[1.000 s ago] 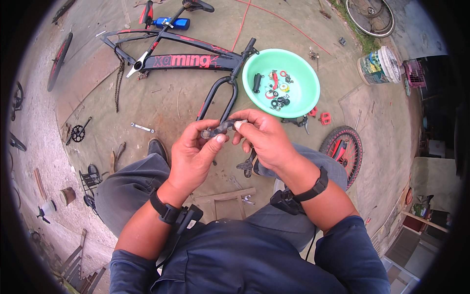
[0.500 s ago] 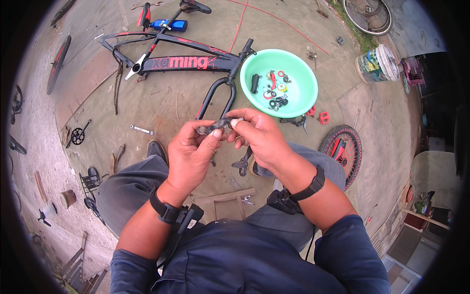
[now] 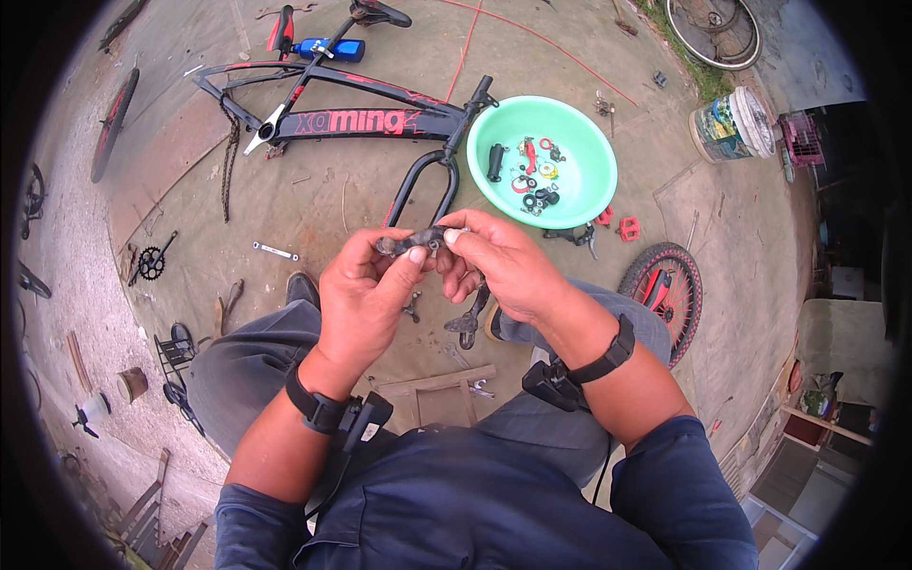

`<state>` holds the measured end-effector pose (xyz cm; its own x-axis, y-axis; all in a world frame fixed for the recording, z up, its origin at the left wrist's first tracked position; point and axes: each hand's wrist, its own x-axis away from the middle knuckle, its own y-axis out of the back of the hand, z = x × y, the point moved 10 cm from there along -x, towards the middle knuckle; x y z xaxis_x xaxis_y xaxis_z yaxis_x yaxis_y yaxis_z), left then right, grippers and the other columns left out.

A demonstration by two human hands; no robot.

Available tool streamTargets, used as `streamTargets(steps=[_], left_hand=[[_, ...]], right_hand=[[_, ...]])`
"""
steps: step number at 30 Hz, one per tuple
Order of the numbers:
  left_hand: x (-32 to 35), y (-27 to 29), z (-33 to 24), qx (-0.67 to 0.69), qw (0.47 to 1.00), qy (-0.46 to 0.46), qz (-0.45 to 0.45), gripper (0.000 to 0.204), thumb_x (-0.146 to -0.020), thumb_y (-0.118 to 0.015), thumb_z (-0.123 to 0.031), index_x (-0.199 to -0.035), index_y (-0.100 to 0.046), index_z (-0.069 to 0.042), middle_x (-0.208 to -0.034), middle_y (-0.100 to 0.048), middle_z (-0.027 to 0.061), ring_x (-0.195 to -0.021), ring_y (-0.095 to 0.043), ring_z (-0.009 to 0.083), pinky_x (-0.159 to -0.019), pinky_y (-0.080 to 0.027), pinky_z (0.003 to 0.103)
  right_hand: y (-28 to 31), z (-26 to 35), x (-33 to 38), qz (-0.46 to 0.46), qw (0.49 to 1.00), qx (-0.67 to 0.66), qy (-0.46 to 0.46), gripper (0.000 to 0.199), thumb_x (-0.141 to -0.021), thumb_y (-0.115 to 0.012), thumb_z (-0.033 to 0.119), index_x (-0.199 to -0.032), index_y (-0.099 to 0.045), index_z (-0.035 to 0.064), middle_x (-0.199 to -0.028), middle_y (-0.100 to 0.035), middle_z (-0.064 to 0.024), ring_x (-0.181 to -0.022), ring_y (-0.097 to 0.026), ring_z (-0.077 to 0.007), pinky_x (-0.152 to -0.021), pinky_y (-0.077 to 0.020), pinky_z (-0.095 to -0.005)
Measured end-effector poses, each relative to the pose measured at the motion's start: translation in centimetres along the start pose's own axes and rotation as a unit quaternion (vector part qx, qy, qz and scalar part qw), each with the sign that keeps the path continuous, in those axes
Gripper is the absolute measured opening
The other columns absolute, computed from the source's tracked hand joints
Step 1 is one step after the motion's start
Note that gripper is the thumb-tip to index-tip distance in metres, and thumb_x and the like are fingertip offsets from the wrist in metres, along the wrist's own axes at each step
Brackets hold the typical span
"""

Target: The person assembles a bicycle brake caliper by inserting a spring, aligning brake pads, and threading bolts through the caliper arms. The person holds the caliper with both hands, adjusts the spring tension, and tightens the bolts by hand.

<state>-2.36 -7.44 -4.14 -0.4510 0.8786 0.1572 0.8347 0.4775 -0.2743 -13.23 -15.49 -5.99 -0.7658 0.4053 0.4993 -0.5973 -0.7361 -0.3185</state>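
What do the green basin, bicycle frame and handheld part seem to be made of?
Green basin: probably plastic; smooth, evenly coloured wall.
Bicycle frame: likely painted metal; joined tubes, satiny black coat.
Handheld part: perhaps metal; dull, mottled surface leaves it open.

Basin (image 3: pixel 594 161) beyond right hand (image 3: pixel 508 271), beside frame (image 3: pixel 356 124)

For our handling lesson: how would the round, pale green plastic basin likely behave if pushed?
The round, pale green basin would probably slide rather than tip, looking wide and low. Its plastic looks thin, perhaps flexible. The small black and red parts lying loose inside would likely shift.
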Motion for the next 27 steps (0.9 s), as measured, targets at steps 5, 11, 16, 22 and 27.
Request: streamTargets(steps=[5, 11, 16, 22, 27], left_hand=[[-0.3, -0.2, 0.0, 0.023, 1.0, 0.002, -0.001, 0.018, -0.096, -0.063, -0.006, -0.112, -0.059, 0.0, -0.102, -0.069, 0.0097, -0.089, -0.068, 0.0149, -0.076, -0.055, 0.027], [-0.4, -0.2, 1.3, 0.051, 0.998, 0.039, -0.019, 0.016, -0.096, -0.064, -0.008, -0.109, -0.06, 0.0, -0.098, -0.069, 0.0079, -0.086, -0.068, 0.0133, -0.073, -0.054, 0.026], [-0.4, -0.4, 2.0, 0.079, 0.995, 0.047, -0.031, 0.017, -0.097, -0.065, -0.011, -0.109, -0.06, 0.0, -0.099, -0.069, 0.0078, -0.086, -0.068, 0.0128, -0.074, -0.053, 0.025], [-0.5, -0.6, 2.7, 0.099, 0.993, 0.054, -0.042, 0.017, -0.097, -0.065, -0.013, -0.108, -0.061, -0.002, -0.1, -0.071, 0.0081, -0.086, -0.068, 0.0143, -0.072, -0.053, 0.026], [-0.3, -0.8, 2.9, 0.113, 0.991, 0.063, -0.04, 0.016, -0.097, -0.066, -0.012, -0.107, -0.06, -0.002, -0.099, -0.07, 0.0066, -0.087, -0.067, 0.0126, -0.075, -0.053, 0.025]], right_hand=[[-0.2, 0.5, 0.1, -0.014, 0.998, -0.039, 0.05, 0.026, -0.103, -0.05, 0.024, -0.116, -0.053, 0.0016, -0.087, -0.06, -0.0033, -0.067, -0.06, -0.0097, -0.057, -0.0493, -0.0234], [0.3, 0.0, 0.0, -0.054, 0.995, -0.057, 0.065, 0.024, -0.103, -0.052, 0.023, -0.115, -0.053, 0.0019, -0.083, -0.057, -0.0023, -0.063, -0.057, -0.0089, -0.054, -0.0456, -0.0226], [0.6, -0.1, 0.0, -0.082, 0.991, -0.065, 0.078, 0.023, -0.102, -0.052, 0.021, -0.115, -0.053, 0.0014, -0.081, -0.057, -0.0025, -0.062, -0.055, -0.0091, -0.054, -0.0453, -0.0227], [0.7, 0.0, 0.0, -0.104, 0.99, -0.065, 0.076, 0.023, -0.102, -0.052, 0.021, -0.114, -0.053, 0.0012, -0.081, -0.057, -0.0025, -0.062, -0.055, -0.0089, -0.054, -0.045, -0.0229], [0.8, 0.3, 0.2, -0.113, 0.989, -0.047, 0.077, 0.023, -0.102, -0.052, 0.02, -0.113, -0.053, 0.0004, -0.08, -0.057, -0.0027, -0.062, -0.054, -0.0087, -0.055, -0.0451, -0.0232]])
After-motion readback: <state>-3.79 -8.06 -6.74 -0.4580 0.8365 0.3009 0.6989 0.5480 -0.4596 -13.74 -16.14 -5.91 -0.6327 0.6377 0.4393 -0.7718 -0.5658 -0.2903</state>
